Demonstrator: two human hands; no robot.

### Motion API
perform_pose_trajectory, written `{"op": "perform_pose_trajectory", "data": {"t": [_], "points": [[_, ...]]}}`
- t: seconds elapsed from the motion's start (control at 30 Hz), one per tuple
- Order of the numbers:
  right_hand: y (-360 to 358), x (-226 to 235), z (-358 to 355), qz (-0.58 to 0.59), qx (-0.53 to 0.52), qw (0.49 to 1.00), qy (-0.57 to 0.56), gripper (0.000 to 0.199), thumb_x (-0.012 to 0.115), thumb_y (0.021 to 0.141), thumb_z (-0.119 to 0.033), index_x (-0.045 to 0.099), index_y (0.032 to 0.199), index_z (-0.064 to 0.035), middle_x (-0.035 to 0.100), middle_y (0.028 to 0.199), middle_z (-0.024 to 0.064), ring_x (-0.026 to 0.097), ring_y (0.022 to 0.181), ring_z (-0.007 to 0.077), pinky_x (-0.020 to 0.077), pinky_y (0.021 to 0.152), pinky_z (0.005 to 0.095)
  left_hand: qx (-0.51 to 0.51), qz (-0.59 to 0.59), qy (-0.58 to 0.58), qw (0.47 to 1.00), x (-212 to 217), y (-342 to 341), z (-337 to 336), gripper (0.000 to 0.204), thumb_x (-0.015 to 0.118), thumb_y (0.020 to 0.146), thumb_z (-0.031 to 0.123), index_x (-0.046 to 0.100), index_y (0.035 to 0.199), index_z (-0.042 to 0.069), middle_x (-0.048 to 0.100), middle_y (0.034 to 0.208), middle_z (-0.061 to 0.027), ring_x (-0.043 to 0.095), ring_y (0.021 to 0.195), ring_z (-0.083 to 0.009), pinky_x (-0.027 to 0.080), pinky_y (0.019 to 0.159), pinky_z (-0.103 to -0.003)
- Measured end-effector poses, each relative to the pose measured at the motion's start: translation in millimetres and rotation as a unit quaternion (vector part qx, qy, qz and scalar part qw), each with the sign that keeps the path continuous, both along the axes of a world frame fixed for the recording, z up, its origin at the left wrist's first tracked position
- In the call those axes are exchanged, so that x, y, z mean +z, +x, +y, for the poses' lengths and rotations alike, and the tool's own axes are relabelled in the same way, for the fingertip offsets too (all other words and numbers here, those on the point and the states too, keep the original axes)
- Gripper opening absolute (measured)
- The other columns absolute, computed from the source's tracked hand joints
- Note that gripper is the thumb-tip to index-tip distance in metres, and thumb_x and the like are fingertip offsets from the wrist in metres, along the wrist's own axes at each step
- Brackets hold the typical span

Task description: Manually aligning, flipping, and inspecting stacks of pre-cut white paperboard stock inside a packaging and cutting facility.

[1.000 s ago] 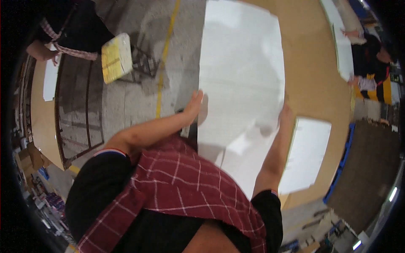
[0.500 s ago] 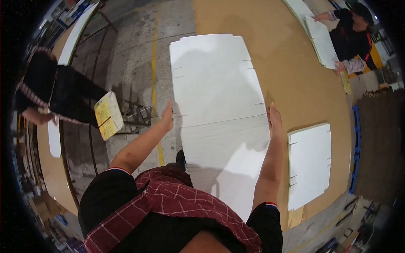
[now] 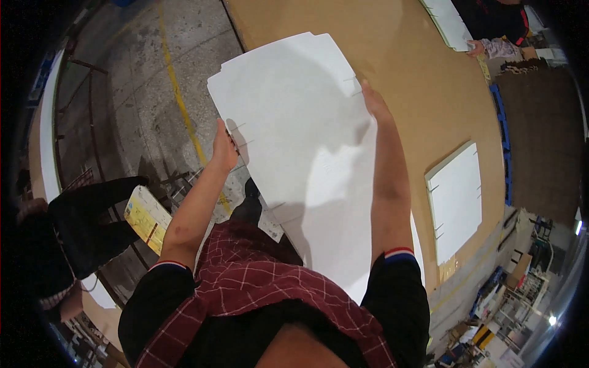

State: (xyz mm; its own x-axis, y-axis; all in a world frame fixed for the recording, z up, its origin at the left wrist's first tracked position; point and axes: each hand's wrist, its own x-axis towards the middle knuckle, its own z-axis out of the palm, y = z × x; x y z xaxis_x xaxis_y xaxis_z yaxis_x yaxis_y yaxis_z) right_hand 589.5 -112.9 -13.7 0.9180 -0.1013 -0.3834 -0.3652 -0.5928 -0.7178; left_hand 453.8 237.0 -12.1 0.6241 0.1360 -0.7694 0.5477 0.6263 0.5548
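Note:
A large white slotted cardboard sheet (image 3: 288, 122) lies in front of me, slightly slanted, its near part running beneath my right forearm. Whether other sheets lie under it I cannot tell. My left hand (image 3: 225, 147) is at its left edge, thumb up and fingers curled against the side. At the far right edge, my right hand (image 3: 375, 104) grips the board, with its fingers mostly hidden. To the right, a stack of smaller slotted white cardboard sheets (image 3: 457, 205) rests on the brown tabletop (image 3: 405, 37).
A person's hand (image 3: 475, 48) touches another white stack (image 3: 448, 24) at the far right. On the left, a second person in dark trousers (image 3: 92, 227) is beside a yellow-and-white stool (image 3: 147, 214). Blue pallet edges (image 3: 500, 141) stand past the table's right side.
My left hand has come against the sheet's edge, from being apart from it. My right hand has moved farther along the right edge. The sheet now appears slanted, and my view has turned.

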Motion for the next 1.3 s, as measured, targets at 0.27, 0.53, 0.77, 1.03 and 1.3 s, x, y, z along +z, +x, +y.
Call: {"op": "perform_pose_trajectory", "data": {"t": [0.27,0.53,0.77,1.03,1.3], "points": [[3,-14,6,-0.13,0.146,0.97,-0.143,0.046,0.029,0.082,-0.039,0.052,0.094,0.0001,0.051,0.097,0.0197,0.047,0.091,0.0316,0.0347,0.08,0.0377,-0.008,-0.073,-0.127,0.989,-25,0,8,0.059,0.029,0.079,0.052,0.032,0.116,0.005,0.039,0.115,-0.01,0.037,0.106,-0.0242,0.029,0.089,-0.038],[-128,4,-70,-0.085,0.006,0.995,-0.06,0.049,0.029,0.082,-0.041,0.05,0.098,0.0008,0.055,0.092,0.0126,0.049,0.09,0.0269,0.0353,0.08,0.0329,-0.027,-0.01,-0.092,0.995,-3,-132,-55,0.066,0.024,0.078,0.056,0.025,0.121,0.006,0.029,0.123,-0.0072,0.025,0.114,-0.022,0.016,0.094,-0.037],[-157,2,-87,-0.024,0.034,0.973,-0.228,0.063,0.024,0.078,-0.052,0.049,0.101,0.0013,0.05,0.098,0.0221,0.043,0.099,0.0332,0.032,0.085,0.0364,-0.012,-0.003,-0.167,0.986,26,-153,-101,0.064,0.026,0.077,0.055,0.031,0.117,0.004,0.037,0.118,-0.0128,0.036,0.107,-0.0291,0.026,0.091,-0.042],[-194,2,-124,-0.185,0.062,0.976,-0.099,0.067,0.032,0.076,-0.052,0.039,0.11,0.0057,0.038,0.113,0.0249,0.035,0.107,0.0334,0.0283,0.088,0.0366,-0.06,0.006,0.003,0.998,6,-197,-108,0.07,0.039,0.074,0.053,0.02,0.121,0.004,0.022,0.126,-0.0117,0.021,0.115,-0.0263,0.018,0.092,-0.044],[-289,9,-99,-0.302,0.015,0.952,-0.056,0.064,0.059,0.068,-0.037,0.037,0.111,0.0041,0.038,0.112,0.0214,0.034,0.106,0.0324,0.026,0.089,0.0383,-0.207,0.089,0.029,0.974,24,-278,-152,0.09,0.065,0.063,0.028,0.004,0.124,0.003,0.022,0.123,-0.0182,0.021,0.114,-0.0284,0.016,0.091,-0.047]]}}
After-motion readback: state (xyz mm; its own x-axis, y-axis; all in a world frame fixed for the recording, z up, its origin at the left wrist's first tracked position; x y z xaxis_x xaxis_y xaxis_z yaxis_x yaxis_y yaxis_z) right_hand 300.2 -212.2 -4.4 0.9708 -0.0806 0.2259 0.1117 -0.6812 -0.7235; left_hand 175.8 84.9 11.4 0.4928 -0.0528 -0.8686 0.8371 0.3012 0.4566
